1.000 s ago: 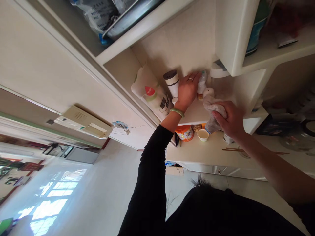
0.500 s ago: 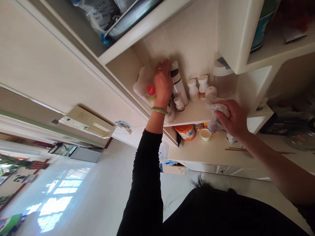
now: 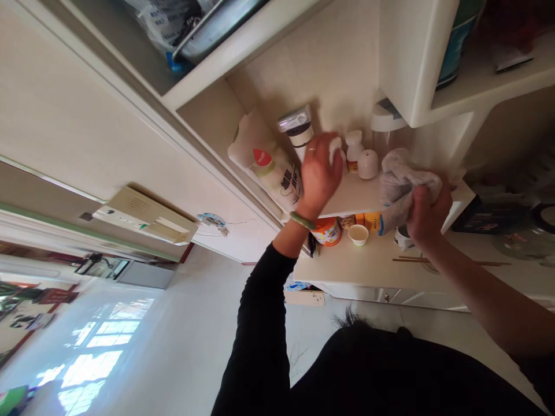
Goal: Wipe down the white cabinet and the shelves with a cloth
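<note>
Right hand (image 3: 429, 211) pinches a bunched grey cloth (image 3: 401, 179) between thumb and fingers, at the front edge of the shelf (image 3: 353, 199). Left hand (image 3: 321, 176) is curled, fingertips at a white bottle (image 3: 335, 149); whether it grips the bottle cannot be told. A large package (image 3: 264, 159) leans to one side of this hand; a labelled bottle (image 3: 354, 151) and a round white container (image 3: 367, 166) stand on the other.

And there's the greyish cloth (image 3: 396, 188), crumpled and bunched in the right hand (image 3: 429, 211), blue-edged end hanging loose! The small white bottle (image 3: 336, 148) sits at the left hand (image 3: 321, 173), partly hidden.
</note>
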A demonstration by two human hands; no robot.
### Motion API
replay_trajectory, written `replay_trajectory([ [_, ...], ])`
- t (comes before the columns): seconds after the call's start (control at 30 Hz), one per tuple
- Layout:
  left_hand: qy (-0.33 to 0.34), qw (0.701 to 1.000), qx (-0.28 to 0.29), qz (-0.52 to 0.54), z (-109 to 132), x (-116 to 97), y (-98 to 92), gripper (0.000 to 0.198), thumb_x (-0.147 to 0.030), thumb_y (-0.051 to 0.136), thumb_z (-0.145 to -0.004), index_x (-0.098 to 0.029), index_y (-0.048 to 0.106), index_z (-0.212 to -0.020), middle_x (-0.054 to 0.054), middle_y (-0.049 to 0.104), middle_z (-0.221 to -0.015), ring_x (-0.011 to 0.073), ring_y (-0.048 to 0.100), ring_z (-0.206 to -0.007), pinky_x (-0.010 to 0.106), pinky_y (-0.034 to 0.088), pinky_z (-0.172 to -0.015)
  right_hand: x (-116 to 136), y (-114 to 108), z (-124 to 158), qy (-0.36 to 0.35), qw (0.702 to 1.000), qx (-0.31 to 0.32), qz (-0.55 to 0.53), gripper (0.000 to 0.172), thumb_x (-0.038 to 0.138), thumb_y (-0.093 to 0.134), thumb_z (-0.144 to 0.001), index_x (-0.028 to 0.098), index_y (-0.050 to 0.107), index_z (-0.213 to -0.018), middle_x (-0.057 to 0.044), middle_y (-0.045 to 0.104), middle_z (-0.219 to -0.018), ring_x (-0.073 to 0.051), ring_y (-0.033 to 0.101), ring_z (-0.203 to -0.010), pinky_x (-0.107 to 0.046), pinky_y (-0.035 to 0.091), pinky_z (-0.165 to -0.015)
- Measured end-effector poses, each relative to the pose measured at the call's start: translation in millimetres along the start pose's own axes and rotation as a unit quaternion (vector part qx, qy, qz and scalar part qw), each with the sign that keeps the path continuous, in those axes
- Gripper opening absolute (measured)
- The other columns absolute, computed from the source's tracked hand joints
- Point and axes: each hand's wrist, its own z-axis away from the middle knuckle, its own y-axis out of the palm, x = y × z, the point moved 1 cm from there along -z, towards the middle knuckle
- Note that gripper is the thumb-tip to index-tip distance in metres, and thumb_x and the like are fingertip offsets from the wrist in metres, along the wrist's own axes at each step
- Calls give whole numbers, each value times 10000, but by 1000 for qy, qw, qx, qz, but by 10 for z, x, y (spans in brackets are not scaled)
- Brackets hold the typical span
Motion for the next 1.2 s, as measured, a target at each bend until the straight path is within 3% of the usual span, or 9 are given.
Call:
replay_trajectory([
  [0.07, 1, 997, 64, 49, 130, -114, 294, 461, -369, 497, -1250, -307, 664, -1674, 70, 724, -1719, 228, 643, -1613, 406, 567, -1377, -51, 9, 9, 8, 1000, -22, -4, 540, 737, 679, -1043, 233, 759, -1221, -118, 777, -1106, -325, 736, -1040, -499, 615, -1003],
  [0.17, -31, 990, 109, 79, 145, -219, 651, 379, -446, 663, -1231, -302, 718, -1578, 94, 796, -1592, 232, 752, -1430, 392, 640, -1250, -58, 33, -9, 24, 999, -21, -2, 569, 778, 672, -1016, 241, 740, -1192, -109, 765, -1094, -318, 727, -1035, -497, 623, -997],
  [0.33, -77, 985, 127, 88, -50, -316, 845, 378, -536, 725, -1204, -294, 754, -1492, 123, 834, -1497, 290, 782, -1343, 467, 674, -1139, 11, 25, -37, 24, 1000, -10, -15, 482, 721, 707, -1010, 257, 736, -1138, -106, 765, -1080, -318, 708, -1017, -503, 621, -978],
  [0.53, -89, 982, 129, 101, -34, -299, 721, 359, -495, 761, -1169, -297, 772, -1469, 137, 845, -1466, 332, 809, -1341, 491, 687, -1125, 24, -19, -40, 35, 999, 18, 2, 387, 623, 702, -1006, 262, 734, -1142, -97, 785, -1102, -308, 725, -1038, -487, 621, -999],
  [0.73, -101, 986, 120, 51, 131, -11, 430, 665, -378, 768, -1154, -207, 559, -1761, 140, 845, -1520, 321, 804, -1395, 433, 644, -1191, 27, -23, -48, 40, 999, 23, 4, 420, 634, 708, -983, 256, 744, -1162, -89, 787, -1083, -303, 724, -1010, -476, 627, -963],
  [0.83, -74, 989, 124, 23, 190, 77, 345, 690, -307, 736, -1162, -179, 518, -1804, 149, 831, -1549, 314, 799, -1421, 400, 624, -1213, 31, -12, -44, 32, 999, 21, -2, 459, 658, 720, -982, 247, 760, -1183, -102, 787, -1092, -310, 730, -1017, -483, 626, -970],
  [1.0, -37, 988, 141, -46, 215, 110, 280, 623, -269, 668, -1173, -254, 587, -1790, 147, 802, -1576, 345, 785, -1410, 430, 653, -1175, 63, -1, -48, 36, 999, 28, 4, 524, 733, 716, -976, 251, 771, -1174, -103, 792, -1073, -311, 735, -999, -490, 633, -946],
  [1.2, 45, 988, 122, -87, 194, 0, 254, 666, -221, 827, -1060, -335, 707, -1705, 133, 611, -1819, 448, 544, -1657, 567, 595, -1305, 89, -30, -78, 28, 999, 34, 4, 538, 753, 735, -967, 248, 780, -1146, -101, 800, -1041, -308, 738, -963, -490, 639, -911],
])
